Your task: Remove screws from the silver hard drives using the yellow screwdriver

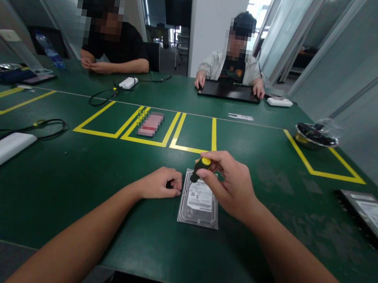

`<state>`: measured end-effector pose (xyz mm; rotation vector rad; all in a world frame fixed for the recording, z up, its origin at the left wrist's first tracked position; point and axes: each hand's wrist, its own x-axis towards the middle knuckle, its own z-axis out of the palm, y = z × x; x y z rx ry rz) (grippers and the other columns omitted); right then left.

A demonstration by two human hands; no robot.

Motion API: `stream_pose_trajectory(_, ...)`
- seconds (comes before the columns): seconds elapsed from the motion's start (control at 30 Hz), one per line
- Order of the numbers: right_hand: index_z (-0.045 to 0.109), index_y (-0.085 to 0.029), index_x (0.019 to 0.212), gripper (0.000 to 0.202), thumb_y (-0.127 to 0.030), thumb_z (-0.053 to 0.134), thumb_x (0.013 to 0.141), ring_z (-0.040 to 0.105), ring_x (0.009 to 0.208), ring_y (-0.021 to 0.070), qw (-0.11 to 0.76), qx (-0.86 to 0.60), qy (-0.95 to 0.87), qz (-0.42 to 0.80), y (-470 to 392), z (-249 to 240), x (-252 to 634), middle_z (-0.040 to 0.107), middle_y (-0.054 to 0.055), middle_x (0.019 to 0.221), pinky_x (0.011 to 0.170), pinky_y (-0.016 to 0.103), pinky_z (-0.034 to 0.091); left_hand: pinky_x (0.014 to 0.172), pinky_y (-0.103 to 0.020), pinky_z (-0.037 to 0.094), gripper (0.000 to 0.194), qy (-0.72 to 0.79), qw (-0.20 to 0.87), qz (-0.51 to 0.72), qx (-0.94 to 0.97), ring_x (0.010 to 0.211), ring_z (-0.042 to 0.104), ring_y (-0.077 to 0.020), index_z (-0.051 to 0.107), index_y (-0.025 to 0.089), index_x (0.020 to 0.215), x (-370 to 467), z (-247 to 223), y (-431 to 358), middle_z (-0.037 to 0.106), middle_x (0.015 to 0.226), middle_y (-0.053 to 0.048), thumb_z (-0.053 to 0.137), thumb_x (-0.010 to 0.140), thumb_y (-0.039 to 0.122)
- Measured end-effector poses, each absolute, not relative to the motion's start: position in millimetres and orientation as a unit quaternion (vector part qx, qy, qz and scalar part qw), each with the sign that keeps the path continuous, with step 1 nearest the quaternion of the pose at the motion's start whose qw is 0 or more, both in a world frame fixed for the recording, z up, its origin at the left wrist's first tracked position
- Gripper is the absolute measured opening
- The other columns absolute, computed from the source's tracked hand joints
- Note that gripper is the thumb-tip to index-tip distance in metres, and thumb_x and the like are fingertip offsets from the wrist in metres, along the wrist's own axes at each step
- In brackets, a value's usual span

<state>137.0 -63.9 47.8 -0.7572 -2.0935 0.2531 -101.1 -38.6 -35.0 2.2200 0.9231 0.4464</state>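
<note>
While right hand (pixel 234 183) grips stubby screwdriver (pixel 200 166); left hand (pixel 162 183) curls, grasp unclear; hard drive (pixel 200 205) rectangular, metallic

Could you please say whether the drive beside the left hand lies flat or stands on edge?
Flat: the drive lies on the table, its label facing up.

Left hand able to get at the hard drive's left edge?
Probably yes: the left hand is curled right by that edge of the hard drive, with nothing visible between. The right hand holds the black-and-yellow tool over the drive's far part, leaving the near stretch of that edge free.
</note>
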Motion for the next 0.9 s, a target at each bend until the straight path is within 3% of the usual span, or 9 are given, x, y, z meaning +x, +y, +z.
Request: stream_pose_trajectory(0.9, 0.058, -0.017, 0.11, 0.023, -0.031, 0.057, 0.092, 0.06, 0.069, 0.011, 0.423, -0.309, -0.843, 0.119, -59, 36, 133, 0.065, 0.0, 0.081, 0.064, 0.025, 0.046, 0.071, -0.026, 0.043, 0.004, 0.352, 0.327, 0.166, 0.861, 0.073, 0.058, -0.0141, 0.065, 0.017, 0.08, -100, -33, -40, 0.065, 0.077, 0.0, 0.066, 0.078, 0.02)
